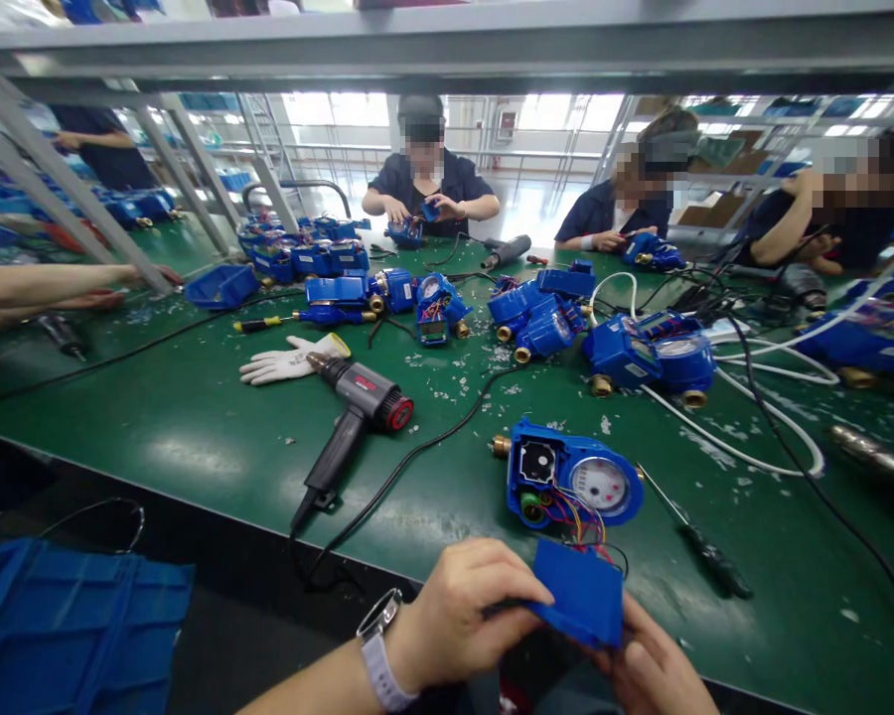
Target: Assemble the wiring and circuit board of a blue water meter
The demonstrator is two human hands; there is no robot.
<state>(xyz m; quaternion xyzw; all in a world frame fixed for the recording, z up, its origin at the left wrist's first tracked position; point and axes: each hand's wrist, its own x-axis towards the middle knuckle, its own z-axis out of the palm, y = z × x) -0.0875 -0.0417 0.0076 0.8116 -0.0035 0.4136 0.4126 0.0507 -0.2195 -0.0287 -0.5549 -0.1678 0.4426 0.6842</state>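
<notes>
Just one blue cover (pixel 581 594) between two hands (pixel 477 601) (pixel 657 660), one meter (pixel 572 475) beyond

blue cover (pixel 579 593): held, tilted | blue meter (pixel 564 465): open, wired, just beyond

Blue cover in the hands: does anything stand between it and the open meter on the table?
Only thin coloured wires cross the gap between the blue cover and the open meter; nothing solid shows there. The left hand and right hand are at the cover's sides. The screwdriver lies right of the gap.
</notes>
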